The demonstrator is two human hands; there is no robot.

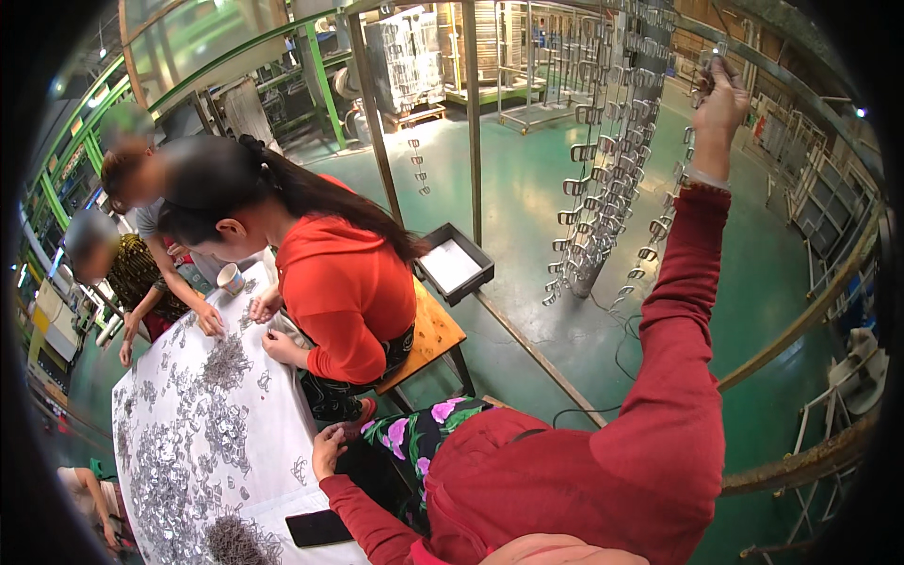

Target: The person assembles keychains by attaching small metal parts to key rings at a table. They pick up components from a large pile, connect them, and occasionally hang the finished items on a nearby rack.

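My right hand point(721, 102) is raised high at the upper right, fingers closed at the metal rail point(753, 55). From it hangs a strand of metal buckles point(648, 253), curving down beside my red sleeve. My left hand point(328, 452) is low, next to the edge of the white-covered table point(292, 414). Its fingers are curled together, and whatever they may hold is too small to tell. Loose metal buckles point(169, 480) lie heaped on the table. Many more strands of buckles point(603, 217) hang in a dense bunch left of my raised arm.
A person in an orange-red top point(344, 273) sits on a wooden bench point(428, 330) at the table; other people work beyond. A black tray point(457, 264) stands by a post. A phone point(318, 529), a cup point(230, 278) and a dark wire pile point(240, 543) rest on the table.
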